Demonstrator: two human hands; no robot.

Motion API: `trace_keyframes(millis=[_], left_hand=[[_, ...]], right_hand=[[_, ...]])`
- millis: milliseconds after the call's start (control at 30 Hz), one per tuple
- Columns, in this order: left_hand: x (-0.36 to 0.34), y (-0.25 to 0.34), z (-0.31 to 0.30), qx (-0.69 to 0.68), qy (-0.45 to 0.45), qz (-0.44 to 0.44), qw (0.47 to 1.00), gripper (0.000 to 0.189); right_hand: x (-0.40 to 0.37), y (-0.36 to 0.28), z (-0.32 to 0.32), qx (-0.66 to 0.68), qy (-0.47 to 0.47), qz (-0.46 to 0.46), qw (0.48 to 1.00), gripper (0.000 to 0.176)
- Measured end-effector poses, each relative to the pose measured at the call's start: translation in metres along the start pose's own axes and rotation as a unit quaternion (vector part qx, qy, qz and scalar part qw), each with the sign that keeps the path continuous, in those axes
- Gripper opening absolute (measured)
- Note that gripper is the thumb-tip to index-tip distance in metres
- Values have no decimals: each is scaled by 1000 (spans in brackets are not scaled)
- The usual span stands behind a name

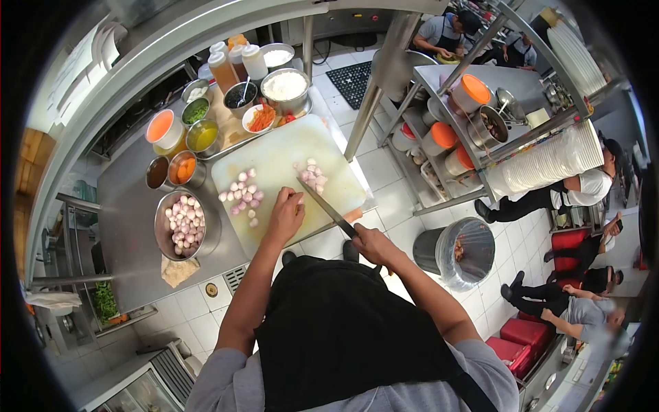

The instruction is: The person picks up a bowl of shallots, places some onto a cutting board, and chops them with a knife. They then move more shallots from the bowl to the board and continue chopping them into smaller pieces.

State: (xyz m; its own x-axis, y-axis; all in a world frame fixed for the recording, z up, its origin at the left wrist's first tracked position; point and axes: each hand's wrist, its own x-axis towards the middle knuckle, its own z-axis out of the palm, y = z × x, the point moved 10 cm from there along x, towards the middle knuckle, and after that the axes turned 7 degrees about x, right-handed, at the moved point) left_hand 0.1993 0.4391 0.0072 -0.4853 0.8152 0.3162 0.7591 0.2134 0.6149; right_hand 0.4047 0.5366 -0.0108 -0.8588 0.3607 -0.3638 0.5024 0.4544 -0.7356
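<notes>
My right hand (374,243) is wrapped round the handle of a kitchen knife (329,210), whose blade slants up and left over the white cutting board (329,147). The tip is beside a pile of cut shallots (314,176). My left hand (285,215) rests low on the board with its fingers curled together; what they pinch, if anything, is hidden. Left of that hand lies a group of peeled whole shallots (242,193). More of them fill a metal bowl (160,230) on the steel table, where a folded cloth (180,270) sits at the edge.
Behind the board stand squeeze bottles (223,71), a bowl of white grains or powder (285,86) and several small containers. A lined bin (467,254) is on the floor to the right. Shelves with orange-lidded tubs (439,139) stand beyond; other people work or sit around.
</notes>
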Motion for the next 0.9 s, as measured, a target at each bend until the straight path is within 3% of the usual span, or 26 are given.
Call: trace_keyframes(millis=[100,233,300,433,500,633,833,900], left_hand=[[-2,-12,3,11,-38,-74,996,30],[-8,-5,-11,17,-9,-98,995,30],[-9,8,-19,24,28,-17,999,31],[-7,-11,-7,9,-4,-38,999,34],[-3,-2,-3,9,-33,19,999,38],[0,1,-24,-7,34,2,999,40],[-2,2,-5,28,-35,59,997,31],[-5,-19,3,95,-44,-79,991,26]], right_hand=[[-1,-1,2,-27,13,-5,1000,23],[-5,-1,14,-52,6,2,999,23],[-7,-4,15,-54,8,9,998,23],[-3,-1,17,-57,13,5,998,24],[-3,-1,16,-52,13,-1,999,24],[-3,-2,14,-55,17,-4,998,24],[-4,-2,14,-65,8,16,998,23],[-2,-5,13,-69,10,2,998,24]])
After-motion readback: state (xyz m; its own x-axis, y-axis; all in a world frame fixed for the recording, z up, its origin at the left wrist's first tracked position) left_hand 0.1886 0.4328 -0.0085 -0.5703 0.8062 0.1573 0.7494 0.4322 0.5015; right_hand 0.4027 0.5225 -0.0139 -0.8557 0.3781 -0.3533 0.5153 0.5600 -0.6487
